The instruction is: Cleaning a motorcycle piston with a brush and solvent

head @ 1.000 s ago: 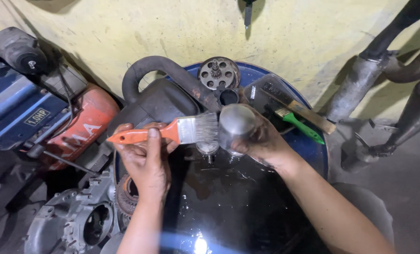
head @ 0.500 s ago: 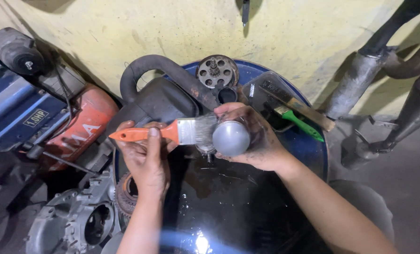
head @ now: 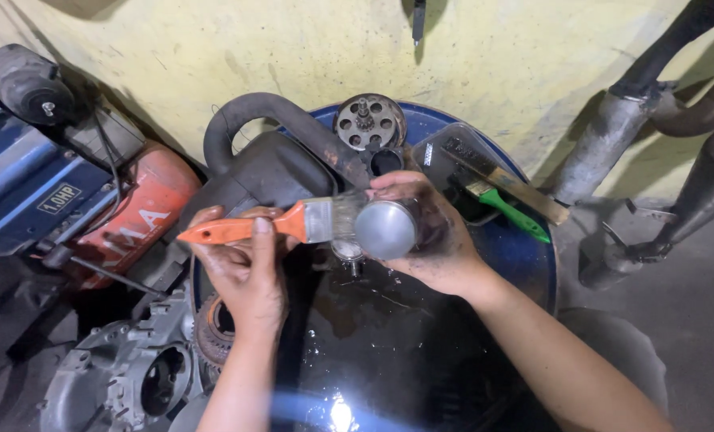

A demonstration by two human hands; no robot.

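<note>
Head cam: our left hand (head: pixel 245 268) grips the orange brush (head: pixel 249 228), right hand (head: pixel 437 236) wraps the round metal part (head: pixel 385 230), bristles just past those fingertips. Looks oily, so it could slip from our fingers into the wet drum (head: pixel 533 264).

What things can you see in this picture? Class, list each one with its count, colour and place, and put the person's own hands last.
paintbrush: 1, orange handle, pale bristles, centre, held against the metal part
round metal part: 1, grey, centre
drum: 1, blue rim, dark wet top, under the hands
black housing: 1, black, rear left of drum top
perforated disc: 1, grey, rear of drum top
clear tray: 1, transparent, rear right of drum top
green-handled brush: 1, green, in the tray
engine casing: 1, grey, lower left
exhaust pipes: several, grey, right
left hand: grip on paintbrush
right hand: grip on round metal part
</note>
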